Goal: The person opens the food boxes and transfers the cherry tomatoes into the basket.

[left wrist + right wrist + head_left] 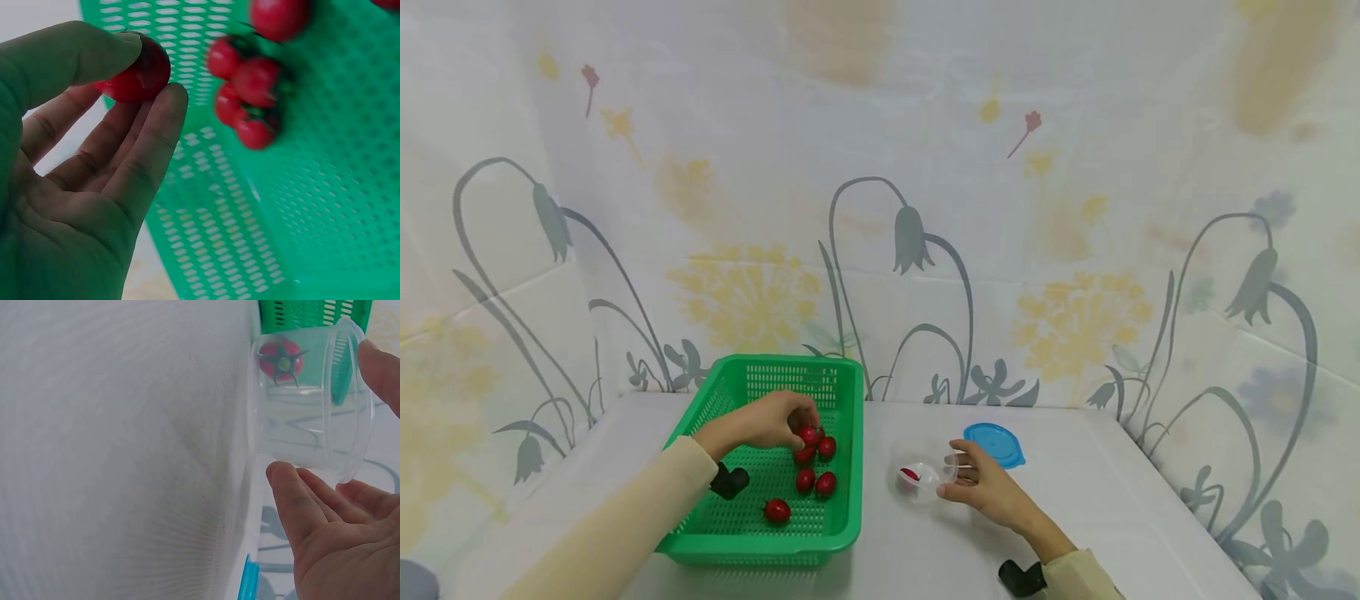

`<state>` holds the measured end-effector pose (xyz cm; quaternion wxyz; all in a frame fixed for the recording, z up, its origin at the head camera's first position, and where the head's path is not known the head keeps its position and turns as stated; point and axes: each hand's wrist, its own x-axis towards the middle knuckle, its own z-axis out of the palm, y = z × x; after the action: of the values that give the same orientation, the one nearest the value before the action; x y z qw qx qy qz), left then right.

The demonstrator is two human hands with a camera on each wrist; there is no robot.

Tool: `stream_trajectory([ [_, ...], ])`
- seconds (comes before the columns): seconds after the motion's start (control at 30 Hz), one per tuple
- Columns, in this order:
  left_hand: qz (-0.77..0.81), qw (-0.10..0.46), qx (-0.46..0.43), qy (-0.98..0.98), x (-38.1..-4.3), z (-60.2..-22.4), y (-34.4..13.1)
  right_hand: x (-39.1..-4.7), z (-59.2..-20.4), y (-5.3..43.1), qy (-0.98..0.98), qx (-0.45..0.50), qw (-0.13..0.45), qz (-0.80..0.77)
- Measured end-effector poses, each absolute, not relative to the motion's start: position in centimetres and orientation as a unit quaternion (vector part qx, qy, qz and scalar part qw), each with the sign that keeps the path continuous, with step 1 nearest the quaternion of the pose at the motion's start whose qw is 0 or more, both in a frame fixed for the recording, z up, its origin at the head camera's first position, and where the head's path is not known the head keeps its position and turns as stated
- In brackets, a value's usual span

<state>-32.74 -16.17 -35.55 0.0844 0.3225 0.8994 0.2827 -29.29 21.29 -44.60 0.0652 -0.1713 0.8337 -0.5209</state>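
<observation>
My left hand is over the green plastic basket, and it pinches a red cherry tomato between thumb and fingers. Below it, several more tomatoes with green stems lie in the basket. On the table to the right, my right hand holds a clear plastic container by its side, thumb near the rim and fingers opposite. One tomato shows inside that container, its green stem visible through the wall.
A round blue lid lies on the white table just beyond my right hand. Patterned cloth with printed flowers hangs behind the table. A rounded grey object shows at the lower left edge.
</observation>
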Motion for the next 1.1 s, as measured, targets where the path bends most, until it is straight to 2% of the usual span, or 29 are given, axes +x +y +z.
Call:
stream_trajectory([
  [0.57, 0.238, 0.11, 0.321, 0.91, -32.8, -38.2, -17.6, -29.2, -44.6, 21.2, 0.832, -0.175, 0.069, -0.522],
  [0.83, 0.241, 0.133, 0.294, 0.915, -32.5, -38.6, -17.4, -29.3, -44.6, 21.2, 0.832, -0.177, 0.068, -0.521],
  [1.1, 0.24, 0.13, 0.289, 0.917, -32.4, -38.4, -17.3, -29.2, -44.5, 21.2, 0.826, -0.18, 0.073, -0.528],
])
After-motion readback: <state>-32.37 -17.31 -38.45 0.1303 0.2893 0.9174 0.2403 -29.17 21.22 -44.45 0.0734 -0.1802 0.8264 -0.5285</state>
